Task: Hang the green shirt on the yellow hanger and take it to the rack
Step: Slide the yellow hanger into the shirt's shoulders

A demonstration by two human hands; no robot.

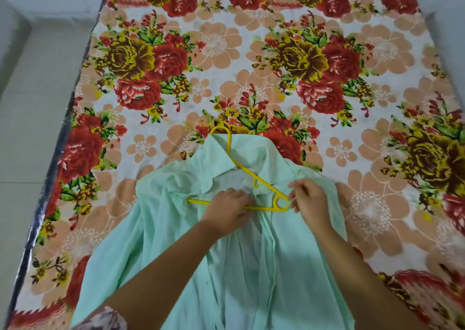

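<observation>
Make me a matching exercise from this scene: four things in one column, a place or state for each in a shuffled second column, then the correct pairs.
Things:
1. yellow hanger
2. green shirt
3. left hand
4. right hand

Places or states:
A. spread open on the floral bedsheet
B. pressing on the hanger's bottom bar
C. hook pokes out past the collar
D. fingers pinch shirt cloth beside the hanger's looped end

Pairs: 1-C, 2-A, 3-B, 4-D
</observation>
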